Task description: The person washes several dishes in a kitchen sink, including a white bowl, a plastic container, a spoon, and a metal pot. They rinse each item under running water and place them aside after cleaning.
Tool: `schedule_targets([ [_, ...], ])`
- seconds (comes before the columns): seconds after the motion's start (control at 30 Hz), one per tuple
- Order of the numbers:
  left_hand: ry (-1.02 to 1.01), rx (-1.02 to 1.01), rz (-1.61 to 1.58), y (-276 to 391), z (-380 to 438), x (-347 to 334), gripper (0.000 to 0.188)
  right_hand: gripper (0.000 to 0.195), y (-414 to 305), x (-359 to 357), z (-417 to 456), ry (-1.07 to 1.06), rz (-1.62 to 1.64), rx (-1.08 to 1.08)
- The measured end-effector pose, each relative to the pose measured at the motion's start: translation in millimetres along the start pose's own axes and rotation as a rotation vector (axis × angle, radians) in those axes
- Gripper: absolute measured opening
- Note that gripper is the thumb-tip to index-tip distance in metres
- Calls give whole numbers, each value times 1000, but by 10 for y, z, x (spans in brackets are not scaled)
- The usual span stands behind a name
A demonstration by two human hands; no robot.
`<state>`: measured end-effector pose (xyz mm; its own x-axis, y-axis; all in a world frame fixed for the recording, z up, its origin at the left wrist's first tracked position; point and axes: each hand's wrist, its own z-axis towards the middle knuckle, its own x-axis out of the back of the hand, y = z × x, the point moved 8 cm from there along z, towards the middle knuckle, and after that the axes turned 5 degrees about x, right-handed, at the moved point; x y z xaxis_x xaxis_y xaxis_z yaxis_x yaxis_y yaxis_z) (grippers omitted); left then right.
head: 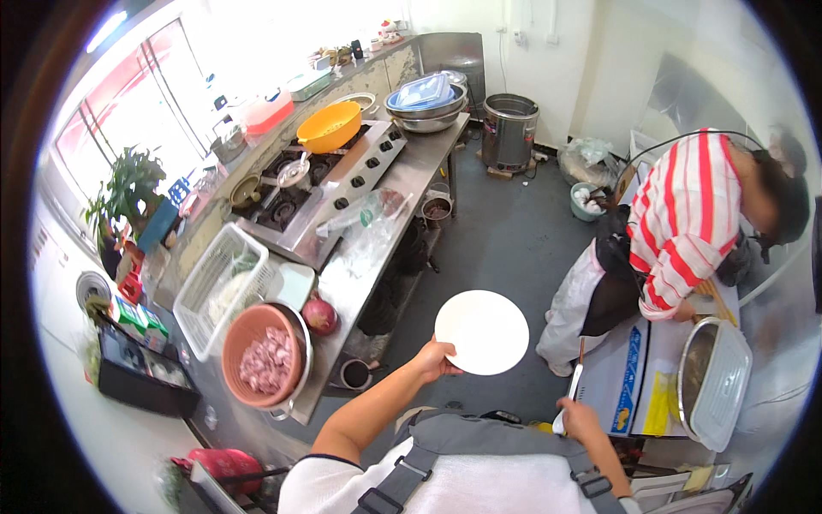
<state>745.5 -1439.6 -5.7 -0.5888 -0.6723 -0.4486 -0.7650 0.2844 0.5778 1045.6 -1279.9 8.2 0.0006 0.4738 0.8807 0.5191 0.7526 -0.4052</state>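
Observation:
A round white plate (483,332) is gripped at its near left edge by my left hand (435,363), out over the grey floor. My right hand (580,419) is closed around a slim white utensil (573,395) with a thin brown end pointing up; its exact kind is unclear. To the left, the steel counter (350,283) carries a terracotta-coloured bowl of raw meat pieces (266,363), a red onion (320,315) and a white plastic basket (192,299). Neither hand touches these.
A person in a red-and-white striped shirt (684,212) bends over at the right, near a steel basin (697,379) with a plastic lid. A gas stove (359,170) holds an orange colander (331,127). A steel cylinder pot (509,135) and a light-green bucket (586,204) stand beyond.

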Motion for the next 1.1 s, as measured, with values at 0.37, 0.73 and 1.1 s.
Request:
schedule_targets([
  [0.37, 104, -373, -234, 2439, 943, 847, 57, 46, -11, 1102, 3222, 186, 278, 19],
  [0.73, 322, -623, -350, 4840, 1813, 1177, 57, 39, -773, 3267, 7638, 418, 451, 409],
  [1.1, 676, -856, -144, 7380, 3141, 1634, 62, 20, -1779, 3697, 11551, 355, 59, 579],
])
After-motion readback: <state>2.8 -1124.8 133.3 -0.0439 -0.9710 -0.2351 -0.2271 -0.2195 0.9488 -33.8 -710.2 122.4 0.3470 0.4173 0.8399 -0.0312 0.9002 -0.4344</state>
